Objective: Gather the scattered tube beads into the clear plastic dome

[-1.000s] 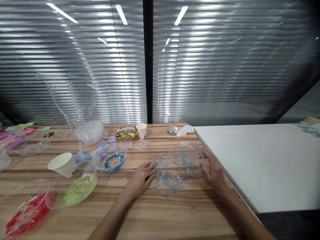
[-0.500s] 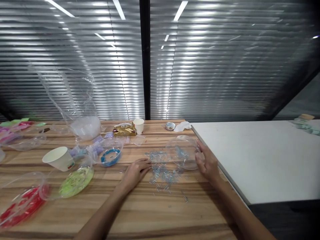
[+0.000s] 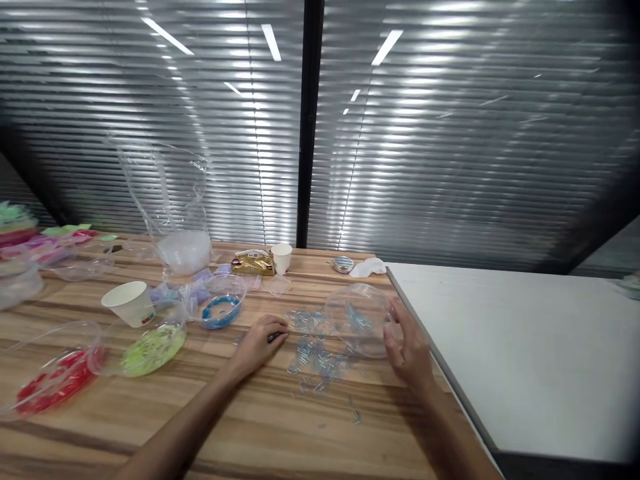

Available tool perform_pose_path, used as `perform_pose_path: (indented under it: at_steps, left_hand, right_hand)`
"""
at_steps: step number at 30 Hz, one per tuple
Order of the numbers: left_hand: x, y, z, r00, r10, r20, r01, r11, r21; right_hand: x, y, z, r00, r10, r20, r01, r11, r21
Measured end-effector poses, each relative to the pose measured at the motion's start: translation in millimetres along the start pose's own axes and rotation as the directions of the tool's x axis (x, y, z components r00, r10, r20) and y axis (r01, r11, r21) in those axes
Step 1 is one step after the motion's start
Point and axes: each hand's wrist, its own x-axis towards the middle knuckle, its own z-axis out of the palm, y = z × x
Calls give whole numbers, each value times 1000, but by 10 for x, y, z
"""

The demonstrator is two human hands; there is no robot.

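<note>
My right hand grips the right rim of a clear round plastic bowl, tilted on its side with its opening toward me. Pale blue tube-like pieces show through it. More of these thin glassy pieces lie scattered on the wooden table, left of and in front of the bowl. My left hand rests on the table just left of the scatter, its fingers curled closed. A small dark thing, too small to name, shows between thumb and fingers.
On the left stand clear bowls with blue pieces, yellow-green pieces and red pieces. A paper cup lies tilted near them. Behind are a gold packet, another cup, a round tin and tissue.
My left hand has drawn back slightly from the loose pieces and its fingers have curled in, with the dark thing now showing. The right hand still holds the bowl. The view has shifted.
</note>
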Motion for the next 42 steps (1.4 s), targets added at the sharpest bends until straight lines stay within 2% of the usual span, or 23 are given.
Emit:
perform_pose_path:
  at_steps: [7, 17, 25, 34, 42]
  left_hand:
    - [9, 6, 54, 999, 30, -38, -30, 999, 16]
    - [9, 83, 39, 995, 92, -36, -90, 995, 53]
    - [-36, 26, 7, 989, 90, -120, -80, 993, 86]
    - [-102, 48, -64, 991, 129, -43, -120, 980, 160]
    - [-120, 175, -167, 971, 236, 18, -236, 957, 166]
  right_hand:
    - [-33, 46, 20, 1000, -17, 23, 18, 999, -43]
    - [-68, 37, -24, 999, 5, -52, -8, 998, -67]
    - [-75, -24, -15, 1000, -4, -30, 3, 1000, -12]
    - [-17, -68, -64, 997, 53, -54, -49, 997, 66]
    - [4, -166, 23, 996, 87, -4, -86, 986, 145]
